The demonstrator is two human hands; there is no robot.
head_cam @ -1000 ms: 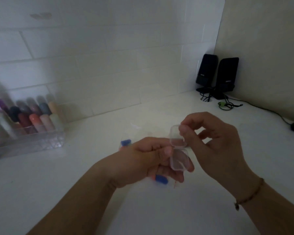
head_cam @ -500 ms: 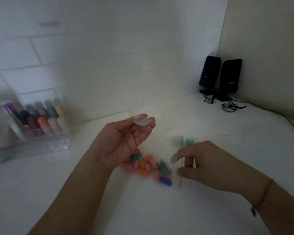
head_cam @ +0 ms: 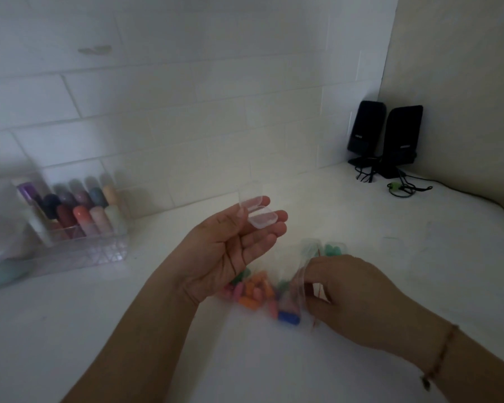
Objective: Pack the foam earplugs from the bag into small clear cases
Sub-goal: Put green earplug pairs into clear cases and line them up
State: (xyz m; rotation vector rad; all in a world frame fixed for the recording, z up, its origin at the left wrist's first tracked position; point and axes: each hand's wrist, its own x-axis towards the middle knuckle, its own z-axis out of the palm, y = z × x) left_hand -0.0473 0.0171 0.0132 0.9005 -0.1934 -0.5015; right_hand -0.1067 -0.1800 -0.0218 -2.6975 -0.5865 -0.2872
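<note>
left hand (head_cam: 230,251) spread, open clear case (head_cam: 258,212) on fingertips; right hand (head_cam: 358,298) at 4 o'clock pinches the bag (head_cam: 288,289) of colourful earplugs (head_cam: 253,292).

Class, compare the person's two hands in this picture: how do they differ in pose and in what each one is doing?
1. The left hand lies palm up with straight fingers; the right hand is knuckles up with curled fingers.
2. The left hand carries an open clear case on its fingertips; the right hand pinches the clear bag of coloured earplugs.
3. The left hand is raised; the right hand is low by the counter.
Both are bare.
</note>
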